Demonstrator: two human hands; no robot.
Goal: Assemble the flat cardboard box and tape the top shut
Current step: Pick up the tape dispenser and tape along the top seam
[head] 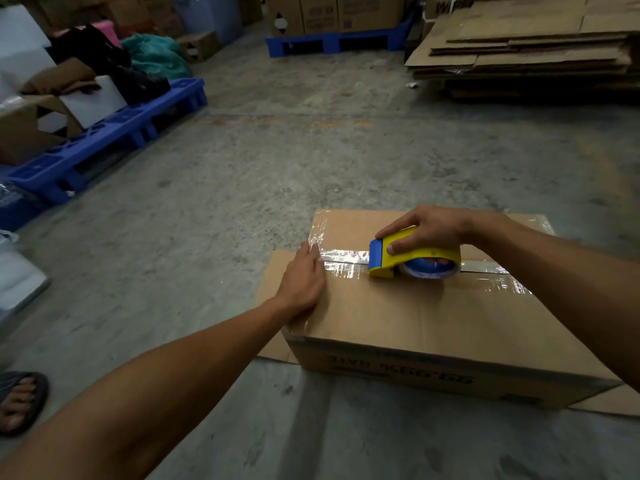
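A brown cardboard box [426, 317] stands assembled on the concrete floor, its top flaps folded shut. Clear tape [341, 261] runs along the centre seam from the left edge. My right hand [433, 230] grips a yellow and blue tape dispenser [408, 259] that rests on the seam near the middle of the top. My left hand [304, 282] lies flat with fingers spread on the left end of the top, pressing on the tape's start. Shiny tape also shows along the box's left and right top edges.
A flat cardboard sheet [273, 289] lies under the box. Blue pallets [114, 136] with boxes and cloth stand at the left and at the back. Flat cardboard stacks [526, 50] are at the far right. A sandalled foot [20, 400] is at the lower left.
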